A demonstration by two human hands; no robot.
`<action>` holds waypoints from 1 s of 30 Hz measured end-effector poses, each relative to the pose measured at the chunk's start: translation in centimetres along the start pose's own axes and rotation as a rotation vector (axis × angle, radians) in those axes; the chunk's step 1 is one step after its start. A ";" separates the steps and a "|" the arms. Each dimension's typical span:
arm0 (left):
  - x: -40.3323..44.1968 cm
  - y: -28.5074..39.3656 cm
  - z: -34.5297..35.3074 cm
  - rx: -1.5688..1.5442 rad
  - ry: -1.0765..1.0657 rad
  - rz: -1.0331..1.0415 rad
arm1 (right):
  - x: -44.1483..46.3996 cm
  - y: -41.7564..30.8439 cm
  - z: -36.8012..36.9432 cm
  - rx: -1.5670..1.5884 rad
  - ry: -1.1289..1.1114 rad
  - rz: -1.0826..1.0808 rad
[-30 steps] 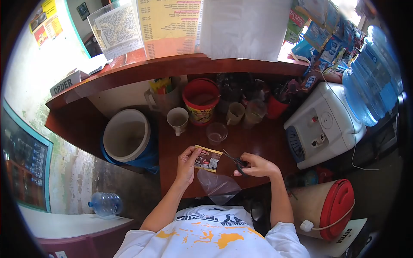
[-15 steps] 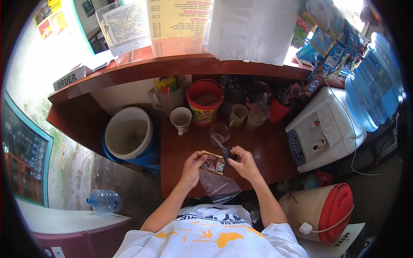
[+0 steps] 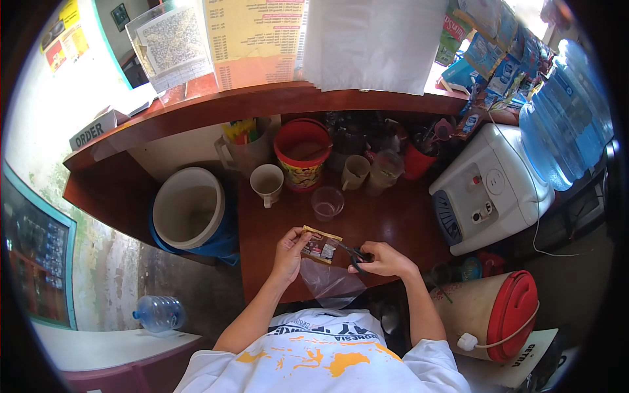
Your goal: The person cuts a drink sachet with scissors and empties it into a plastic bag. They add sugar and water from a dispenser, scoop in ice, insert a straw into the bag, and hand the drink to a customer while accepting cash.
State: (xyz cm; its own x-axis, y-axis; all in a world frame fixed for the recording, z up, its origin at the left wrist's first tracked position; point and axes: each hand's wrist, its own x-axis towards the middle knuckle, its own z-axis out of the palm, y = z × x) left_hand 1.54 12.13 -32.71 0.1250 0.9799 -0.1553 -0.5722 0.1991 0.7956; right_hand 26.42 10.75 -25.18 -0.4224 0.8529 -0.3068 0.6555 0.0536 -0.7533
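Observation:
My left hand [image 3: 289, 251] pinches the left end of a brown sachet [image 3: 320, 247] with yellowish edges. In my right hand [image 3: 386, 259] is a pair of scissors [image 3: 357, 255] with dark handles. Its blades point left and lie at the sachet's right end; whether they are parted there I cannot make out. Below the sachet, a clear plastic bag [image 3: 331, 283] lies at the front edge of the brown table [image 3: 400, 226]. A small clear plastic cup [image 3: 327, 204] stands just beyond both hands.
Mugs [image 3: 266, 183], a red bucket [image 3: 303, 156] and a red container [image 3: 419, 160] line the table's back. A water dispenser [image 3: 481, 190] stands right, a large white bin [image 3: 191, 208] left. The raised counter ledge [image 3: 262, 99] overhangs the back. A red-lidded cooler [image 3: 485, 314] sits low right.
My right hand has turned and come down slightly, swinging the scissors from pointing up toward the cup to the sachet's right end. My left hand keeps its hold. The view has shifted slightly.

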 end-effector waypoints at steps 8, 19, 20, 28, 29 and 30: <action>0.5 -1.3 0.0 0.029 -0.026 -0.050 | -0.9 0.2 -1.3 -0.045 -0.103 0.078; 0.8 -3.0 1.6 0.122 -0.093 -0.068 | -1.1 2.5 -1.0 0.015 -0.100 0.081; 0.8 -3.1 1.8 0.137 -0.104 -0.086 | -1.2 2.7 -1.0 0.026 -0.097 0.075; 1.3 -4.2 3.1 0.156 -0.154 -0.128 | -1.2 5.5 0.3 0.113 -0.041 0.079; 1.2 -4.3 3.4 0.160 -0.159 -0.145 | -1.2 5.6 0.5 0.098 -0.024 0.046; 1.1 -4.4 3.7 0.164 -0.165 -0.162 | -1.2 5.7 0.5 0.110 -0.038 0.092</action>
State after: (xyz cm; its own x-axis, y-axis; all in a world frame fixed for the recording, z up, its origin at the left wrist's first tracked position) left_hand 7.20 12.30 -34.20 0.3424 0.9177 -0.2015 -0.3970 0.3357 0.8542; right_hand 30.29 9.78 -29.42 -0.3883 0.8312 -0.3980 0.6210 -0.0831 -0.7794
